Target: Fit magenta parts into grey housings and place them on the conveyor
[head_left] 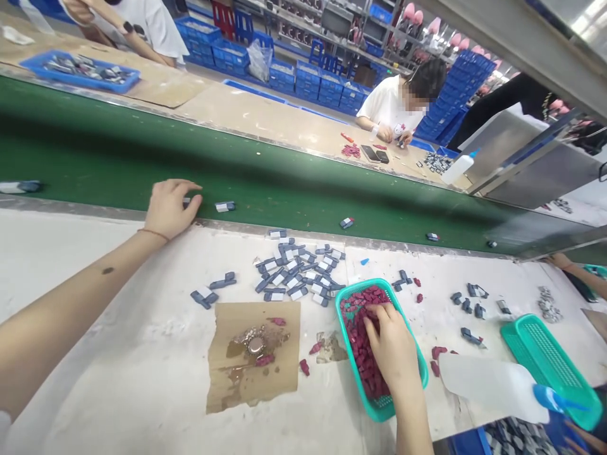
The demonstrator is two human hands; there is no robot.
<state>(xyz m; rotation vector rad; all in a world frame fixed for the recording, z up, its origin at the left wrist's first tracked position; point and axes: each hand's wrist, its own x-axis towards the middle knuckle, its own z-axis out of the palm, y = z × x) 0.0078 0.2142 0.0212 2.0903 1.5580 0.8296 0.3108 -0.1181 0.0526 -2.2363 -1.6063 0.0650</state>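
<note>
My left hand (171, 208) reaches over the near edge of the green conveyor belt (284, 183). Its thumb and fingers close round a small grey-white plastic piece (186, 201), mostly hidden by the hand. In a teal basket (422, 373) of small maroon plastic pieces (363, 344) is my right hand (391, 341), its bent fingertips among them; whether one is pinched is hidden. A heap of blue-grey pieces with white faces (294, 272) lies between the hands. Left of the basket, brown cardboard (279, 392) carries a wet round metal cap (256, 345) and a few maroon pieces.
Spaced blue-grey pieces (347, 222) lie along the belt. A white squeeze bottle (493, 385) lies right of the basket, by another teal basket (545, 354). Across the belt, a co-worker (393, 114) handles parts; another person (142, 31) sits at far left behind a blue tray (80, 69).
</note>
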